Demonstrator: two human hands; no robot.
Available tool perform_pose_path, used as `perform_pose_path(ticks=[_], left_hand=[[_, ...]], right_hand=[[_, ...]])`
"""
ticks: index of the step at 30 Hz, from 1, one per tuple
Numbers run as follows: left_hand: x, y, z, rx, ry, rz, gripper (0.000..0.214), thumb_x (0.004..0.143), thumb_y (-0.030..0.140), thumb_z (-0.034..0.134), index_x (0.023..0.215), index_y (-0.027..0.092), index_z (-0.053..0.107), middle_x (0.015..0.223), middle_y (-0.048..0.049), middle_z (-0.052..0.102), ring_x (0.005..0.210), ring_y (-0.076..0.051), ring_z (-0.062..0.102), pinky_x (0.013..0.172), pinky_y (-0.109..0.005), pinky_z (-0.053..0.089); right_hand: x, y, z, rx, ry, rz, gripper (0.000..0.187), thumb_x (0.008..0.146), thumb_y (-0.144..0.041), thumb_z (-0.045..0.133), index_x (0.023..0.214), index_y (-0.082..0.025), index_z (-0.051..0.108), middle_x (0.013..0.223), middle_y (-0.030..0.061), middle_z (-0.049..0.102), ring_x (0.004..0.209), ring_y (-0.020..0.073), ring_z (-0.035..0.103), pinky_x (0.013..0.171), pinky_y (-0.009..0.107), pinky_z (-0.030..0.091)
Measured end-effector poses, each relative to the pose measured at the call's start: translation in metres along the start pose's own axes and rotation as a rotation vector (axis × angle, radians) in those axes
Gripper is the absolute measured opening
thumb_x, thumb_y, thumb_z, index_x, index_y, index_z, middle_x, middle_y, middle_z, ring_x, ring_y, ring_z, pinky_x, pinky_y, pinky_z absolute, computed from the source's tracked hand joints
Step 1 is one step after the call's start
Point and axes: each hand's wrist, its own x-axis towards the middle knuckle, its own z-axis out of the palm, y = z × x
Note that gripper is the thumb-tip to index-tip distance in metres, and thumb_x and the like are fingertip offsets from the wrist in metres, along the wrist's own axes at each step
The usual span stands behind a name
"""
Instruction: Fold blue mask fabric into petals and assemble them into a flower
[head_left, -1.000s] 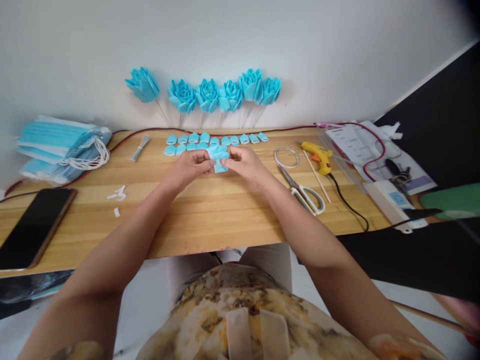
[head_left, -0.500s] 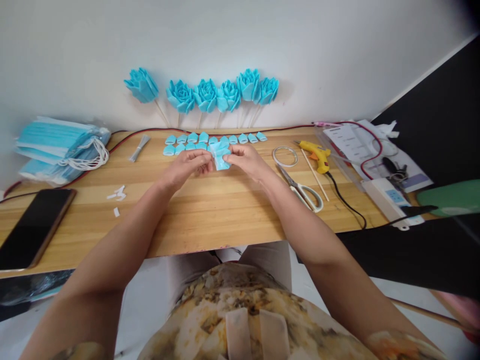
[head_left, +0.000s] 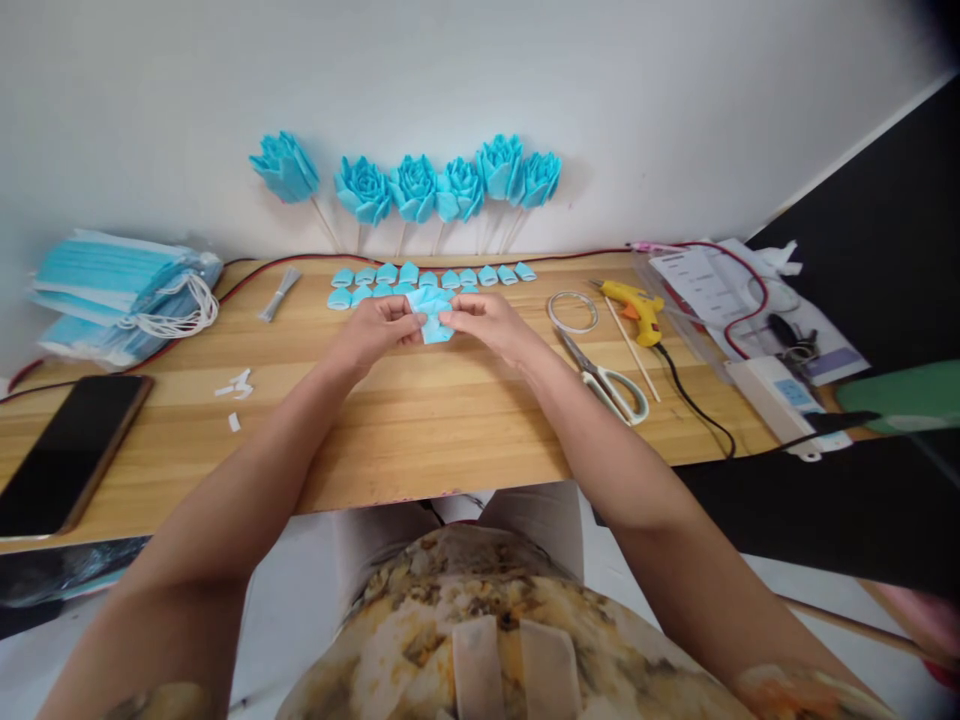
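Note:
My left hand (head_left: 379,330) and my right hand (head_left: 484,322) meet over the wooden table (head_left: 420,420), both pinching a small folded piece of blue fabric (head_left: 432,312) between their fingertips. Just behind the piece lie two rows of several small blue folded petals (head_left: 420,281). Several finished blue flowers on sticks (head_left: 416,188) lean against the white wall behind them.
A stack of blue face masks (head_left: 120,295) sits far left, with a black phone (head_left: 71,450) near the front left edge. Right of my hands lie a tape ring (head_left: 573,311), scissors (head_left: 609,378), a yellow glue gun (head_left: 636,307), a thin stick, cables and a power strip (head_left: 772,400).
The hands stay in place and work the blue piece; it turns and flattens slightly between the fingertips. Nothing else on the table has moved.

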Motion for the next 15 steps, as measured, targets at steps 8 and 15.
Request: perform_pose_path(ticks=[8,15], left_hand=[[0.0015,-0.0049,-0.0047,-0.051,-0.104,0.019,0.027,0.071,0.037,0.076,0.059,0.016,0.064,0.059,0.0,0.063,0.056,-0.009,0.051,0.059,-0.024,0.042],[-0.0001,-0.0055,-0.0028,-0.049,-0.088,-0.045,0.027,0.069,0.037,0.076,0.058,0.016,0.063,0.057,-0.0007,0.062,0.053,-0.008,0.05,0.056,-0.023,0.041]], right_hand=[[0.0016,0.0035,0.0004,-0.015,0.046,-0.015,0.024,0.071,-0.037,0.067,0.061,-0.019,0.054,0.061,-0.0054,0.044,0.064,0.0103,0.04,0.066,0.027,0.031],[0.0,0.0008,-0.0015,0.031,-0.001,-0.06,0.035,0.08,-0.048,0.065,0.065,-0.019,0.052,0.066,-0.0045,0.044,0.066,0.0104,0.041,0.067,0.027,0.032]])
